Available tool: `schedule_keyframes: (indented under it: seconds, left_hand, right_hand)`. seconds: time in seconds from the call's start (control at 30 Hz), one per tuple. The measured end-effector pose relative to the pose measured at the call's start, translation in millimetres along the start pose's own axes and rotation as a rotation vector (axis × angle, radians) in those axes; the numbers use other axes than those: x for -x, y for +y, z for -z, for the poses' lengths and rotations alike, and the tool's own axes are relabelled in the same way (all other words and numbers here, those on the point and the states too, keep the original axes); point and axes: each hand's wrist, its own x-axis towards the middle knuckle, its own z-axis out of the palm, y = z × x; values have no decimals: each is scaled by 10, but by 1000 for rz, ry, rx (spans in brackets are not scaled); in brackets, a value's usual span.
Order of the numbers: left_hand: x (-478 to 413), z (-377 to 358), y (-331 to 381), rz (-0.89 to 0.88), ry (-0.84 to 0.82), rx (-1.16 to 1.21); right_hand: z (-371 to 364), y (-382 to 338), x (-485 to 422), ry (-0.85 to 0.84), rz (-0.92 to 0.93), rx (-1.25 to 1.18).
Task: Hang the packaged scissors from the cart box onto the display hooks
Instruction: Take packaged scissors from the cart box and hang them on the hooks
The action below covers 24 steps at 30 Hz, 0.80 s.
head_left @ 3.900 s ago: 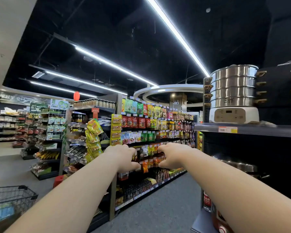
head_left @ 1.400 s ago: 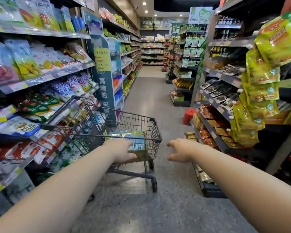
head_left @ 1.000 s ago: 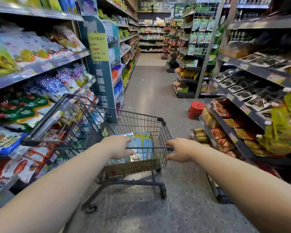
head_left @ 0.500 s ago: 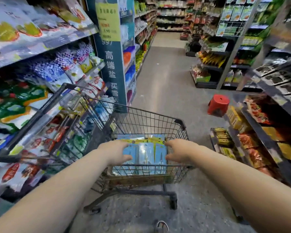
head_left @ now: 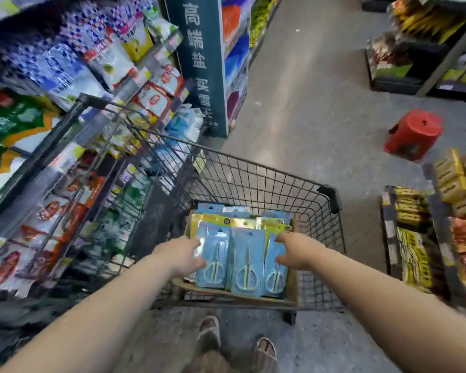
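Packaged scissors [head_left: 244, 261] are being picked up, none hung yet. The cart [head_left: 253, 181] holds the cart box [head_left: 292, 289] at its near end, and the packs stand there in a row. The left hand [head_left: 182, 254] and right hand [head_left: 296, 251] reach into the cart, fingers part-curled at the outer packs' edges. I cannot tell whether they pinch. Next they must close on a pack and lift it clear of the cart's wire wall. Stocked shelves [head_left: 65, 130] crowd the cart's left, and a red stool [head_left: 413, 134] stands beyond its far right corner.

Cart [head_left: 256, 181] dark wire metal; scissors packs [head_left: 246, 261] glossy plastic; stool [head_left: 412, 133] red plastic.
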Motion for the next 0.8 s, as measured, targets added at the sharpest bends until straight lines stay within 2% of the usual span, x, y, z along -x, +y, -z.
schedule_keyframes:
  seconds: [0.27,0.53,0.63,0.8]
  left_hand:
    - [-970,-163,-168,26,-58,84]
    - [-1600,-715,-332,78,-234,115]
    - [-1771,-925,-335,130,-289,222]
    - [-2010,-1219,-286,216,-282,380]
  right_hand:
    - [-427,18,-681,-106,-150,-122]
    - [-917,-13,-1195,-180,-347,-325]
    - [-1107,-28,-1293,-174,-429,-403]
    - [-1374,-65,-1443,-146,-517,-493]
